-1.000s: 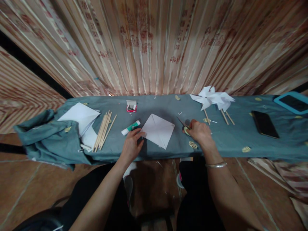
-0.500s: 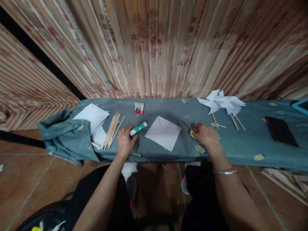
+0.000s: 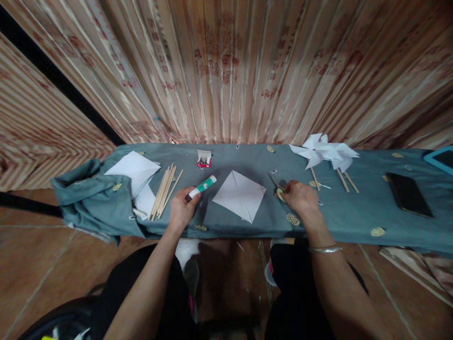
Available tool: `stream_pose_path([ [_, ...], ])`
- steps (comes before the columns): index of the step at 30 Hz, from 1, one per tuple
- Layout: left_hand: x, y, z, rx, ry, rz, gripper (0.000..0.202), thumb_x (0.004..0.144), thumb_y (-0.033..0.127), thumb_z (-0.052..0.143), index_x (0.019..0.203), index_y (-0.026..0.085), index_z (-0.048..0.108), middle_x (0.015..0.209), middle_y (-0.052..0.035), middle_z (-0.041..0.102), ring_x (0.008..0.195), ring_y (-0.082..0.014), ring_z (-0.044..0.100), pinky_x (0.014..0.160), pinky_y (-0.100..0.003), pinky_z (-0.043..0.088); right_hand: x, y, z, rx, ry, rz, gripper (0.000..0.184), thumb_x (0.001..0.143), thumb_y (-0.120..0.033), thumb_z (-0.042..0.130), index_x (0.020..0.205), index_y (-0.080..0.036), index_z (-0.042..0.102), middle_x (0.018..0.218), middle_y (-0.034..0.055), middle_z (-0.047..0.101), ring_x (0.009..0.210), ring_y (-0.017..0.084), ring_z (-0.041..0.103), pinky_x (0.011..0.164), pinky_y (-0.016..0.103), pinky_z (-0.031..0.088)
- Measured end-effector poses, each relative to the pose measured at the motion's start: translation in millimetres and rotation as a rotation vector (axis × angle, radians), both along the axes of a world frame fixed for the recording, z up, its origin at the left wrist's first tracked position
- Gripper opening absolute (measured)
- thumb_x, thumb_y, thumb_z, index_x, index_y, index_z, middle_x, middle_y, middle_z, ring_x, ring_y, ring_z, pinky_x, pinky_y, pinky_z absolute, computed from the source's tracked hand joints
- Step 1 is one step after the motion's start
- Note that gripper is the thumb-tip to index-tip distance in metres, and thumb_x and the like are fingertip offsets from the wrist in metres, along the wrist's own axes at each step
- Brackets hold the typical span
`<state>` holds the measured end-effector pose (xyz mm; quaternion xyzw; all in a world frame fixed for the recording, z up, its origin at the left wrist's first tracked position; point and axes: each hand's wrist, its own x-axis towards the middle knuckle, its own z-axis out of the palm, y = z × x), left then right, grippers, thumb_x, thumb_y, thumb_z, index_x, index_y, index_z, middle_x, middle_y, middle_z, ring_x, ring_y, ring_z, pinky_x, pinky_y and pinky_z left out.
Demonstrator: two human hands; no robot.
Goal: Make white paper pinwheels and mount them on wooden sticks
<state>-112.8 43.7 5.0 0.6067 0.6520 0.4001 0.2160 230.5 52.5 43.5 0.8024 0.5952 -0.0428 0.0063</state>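
Observation:
My left hand [image 3: 181, 208] grips the lower end of a green-and-white glue stick [image 3: 203, 186] between thumb and fingers, its far end tilted up to the right. A square of white paper [image 3: 239, 197] with slits cut in from its corners lies between my hands, touched by neither. On its right side, my right hand [image 3: 300, 198] is closed around the handle of a pair of scissors [image 3: 280, 192]. The blades point away to the upper left, close to the cloth. My fingers hide part of the handle.
Left of me are several wooden sticks [image 3: 164, 191] and stacked white paper [image 3: 132, 170]. A small red box of metal pieces [image 3: 204, 160] sits behind the paper square. Paper pinwheels on sticks [image 3: 316, 152] and a dark phone [image 3: 408, 194] lie to the right on the grey-green tablecloth [image 3: 357, 208].
My left hand has closed on the glue stick, which now tilts up more steeply. The right hand and scissors have shifted only slightly. The paper square lies where it was.

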Motion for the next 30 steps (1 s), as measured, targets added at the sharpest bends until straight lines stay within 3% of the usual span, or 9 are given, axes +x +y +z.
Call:
stream_pose_path([
  [6, 22.2, -5.6, 8.7, -0.110, -0.499, -0.014, 0.039, 0.061, 0.045, 0.074, 0.086, 0.016, 0.071, 0.075, -0.0023, 0.069, 0.064, -0.0146, 0.057, 0.062, -0.026, 0.045, 9.3, 7.6, -2.7, -0.016, 0.019, -0.015, 0.032, 0.078, -0.045, 0.061, 0.085, -0.014, 0.070, 0.086, 0.0181, 0.071, 0.087, 0.034, 0.067, 0.070, 0.037, 0.046],
  [11, 44.3, -15.8, 20.6, -0.237, -0.753, -0.119, 0.040, 0.053, 0.043, 0.081, 0.080, 0.016, 0.071, 0.072, -0.0004, 0.068, 0.065, -0.0130, 0.057, 0.065, -0.026, 0.046, 13.9, 2.0, -1.7, 0.045, 0.084, 0.023, 0.026, 0.079, -0.041, 0.061, 0.079, -0.017, 0.070, 0.082, 0.0142, 0.071, 0.083, 0.031, 0.066, 0.070, 0.037, 0.045],
  [14, 54.0, -22.5, 25.6, -0.304, -0.830, -0.174, 0.039, 0.055, 0.042, 0.081, 0.084, 0.016, 0.072, 0.074, -0.0001, 0.069, 0.069, -0.0135, 0.059, 0.071, -0.027, 0.048, -1.9, -9.7, 1.2, 0.206, 0.430, 0.050, 0.028, 0.080, -0.043, 0.059, 0.088, -0.018, 0.069, 0.085, 0.0101, 0.073, 0.082, 0.027, 0.066, 0.072, 0.037, 0.047],
  [17, 64.1, -26.9, 29.0, -0.349, -0.880, -0.239, 0.036, 0.057, 0.039, 0.081, 0.084, 0.017, 0.074, 0.077, -0.0001, 0.070, 0.071, -0.0138, 0.060, 0.073, -0.027, 0.047, -34.4, -23.4, 4.1, 0.050, 1.174, 0.217, 0.048, 0.066, -0.047, 0.073, 0.103, -0.017, 0.067, 0.102, 0.0100, 0.072, 0.085, 0.021, 0.066, 0.072, 0.032, 0.050],
  [20, 74.8, -29.1, 32.3, -0.372, -0.899, -0.314, 0.034, 0.059, 0.038, 0.081, 0.085, 0.017, 0.075, 0.078, -0.0009, 0.071, 0.072, -0.0144, 0.061, 0.073, -0.027, 0.047, -68.4, -31.4, 7.0, -0.058, 1.597, 0.222, 0.056, 0.062, -0.043, 0.079, 0.111, -0.020, 0.064, 0.096, 0.0047, 0.071, 0.075, 0.013, 0.062, 0.065, 0.025, 0.047],
  [25, 84.3, -27.3, 32.8, -0.418, -0.883, -0.419, 0.034, 0.062, 0.036, 0.079, 0.090, 0.016, 0.076, 0.078, -0.0016, 0.072, 0.072, -0.0154, 0.061, 0.075, -0.028, 0.048, -90.3, -26.7, 8.3, -0.100, 1.827, 0.094, 0.035, 0.062, -0.040, 0.081, 0.088, -0.018, 0.071, 0.075, -0.0008, 0.067, 0.060, 0.008, 0.053, 0.055, 0.019, 0.042],
  [30, 63.3, -10.7, 17.6, -0.340, -0.665, -0.310, 0.037, 0.068, 0.036, 0.073, 0.098, 0.015, 0.074, 0.088, -0.0056, 0.072, 0.075, -0.0175, 0.063, 0.074, -0.031, 0.051, -73.5, -12.7, 1.0, 0.035, 1.993, -0.146, 0.030, 0.064, -0.042, 0.081, 0.078, -0.018, 0.070, 0.077, 0.0012, 0.070, 0.053, 0.006, 0.051, 0.045, 0.015, 0.041],
])
